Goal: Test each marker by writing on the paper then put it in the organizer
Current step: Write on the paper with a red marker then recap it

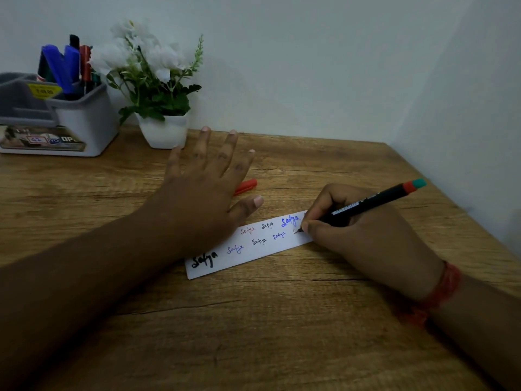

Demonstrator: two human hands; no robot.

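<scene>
Two arms reach in from the bottom, and I see both hands over the wooden worktop [282, 320]. My left hand [203, 190] lies flat with its fingers spread, pressing down on the left part of the paper [253, 249]. My right hand [363, 232] has its fingers curled round a black marker [366, 206] and pinches it near the tip. The tip touches the right end of the paper. The marker's far end is red and green and points up to the right. A red thread band [442, 289] sits on the right wrist.

The paper is a long white strip lying slantwise in the middle of the worktop. It has the same small word written on it many times, in black, blue and red.

Just past my left hand, an orange-red cap or marker end [248, 185] pokes out on the worktop; I cannot tell which.

Far back on the left stands the grey organizer [81, 119]. Several markers [66, 66] stand in it, blue, black and red ones. Beside it is a white pot [165, 131] with white flowers.
</scene>
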